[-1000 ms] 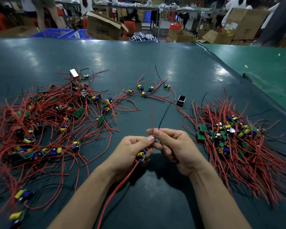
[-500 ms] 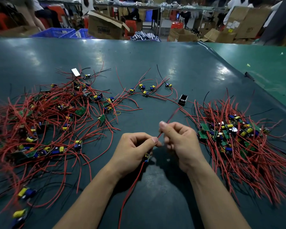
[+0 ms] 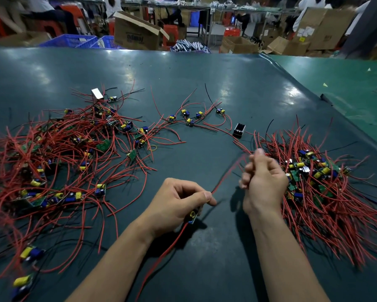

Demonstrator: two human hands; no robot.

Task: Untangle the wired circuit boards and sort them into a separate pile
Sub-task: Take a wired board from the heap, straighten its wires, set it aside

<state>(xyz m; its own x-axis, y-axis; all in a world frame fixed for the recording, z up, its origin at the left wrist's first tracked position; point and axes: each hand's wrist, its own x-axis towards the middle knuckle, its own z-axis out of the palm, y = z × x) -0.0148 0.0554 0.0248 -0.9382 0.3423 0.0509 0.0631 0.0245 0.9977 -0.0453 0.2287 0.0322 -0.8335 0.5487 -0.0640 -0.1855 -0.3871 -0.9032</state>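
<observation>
My left hand [image 3: 178,203] curls round a small circuit board [image 3: 193,215], mostly hidden under my fingers; only a yellow part and a blue corner show. One red wire [image 3: 226,173] runs from my thumb toward 1 o'clock into my right hand [image 3: 263,179], which pinches it in bunched fingers; the wire is blurred there. Another red lead trails down toward 6 o'clock, cut off at the frame edge. On the dark green bench [image 3: 205,83], the sorted pile [image 3: 318,177] lies at 3 o'clock just beside my right hand, and the tangled heap [image 3: 59,162] spreads at 9 o'clock. A small black box [image 3: 239,130] sits at 1 o'clock.
</observation>
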